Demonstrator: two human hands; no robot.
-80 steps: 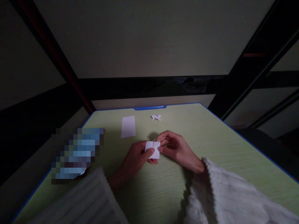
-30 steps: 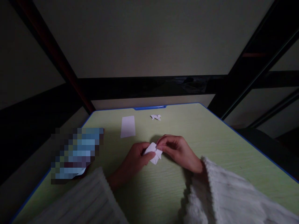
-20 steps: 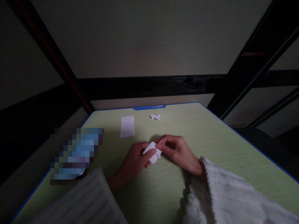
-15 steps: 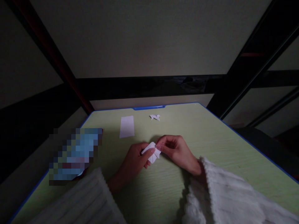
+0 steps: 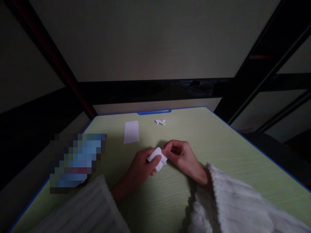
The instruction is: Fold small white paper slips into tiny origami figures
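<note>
Between my two hands is a small piece of folded white paper [image 5: 158, 167], with creases and pointed flaps. My left hand [image 5: 143, 163] is closed on its left side, the thumb lying across the top face. At the paper's upper right edge, my right hand [image 5: 181, 154] pinches a flap between thumb and forefinger. The other fingers of that hand are curled in. The paper is held just over the table, and its underside is hidden.
A flat white sheet of paper [image 5: 131, 132] lies beyond my left hand. Near the far edge is a small folded paper figure [image 5: 160, 122]. A blurred-out device with a lit screen [image 5: 80, 158] rests at the left. The light wooden table [image 5: 233, 155] has a blue rim.
The left thumb and right fingertips have shifted very slightly on the folded paper. Both hands otherwise stay in place, and the view has moved a touch.
</note>
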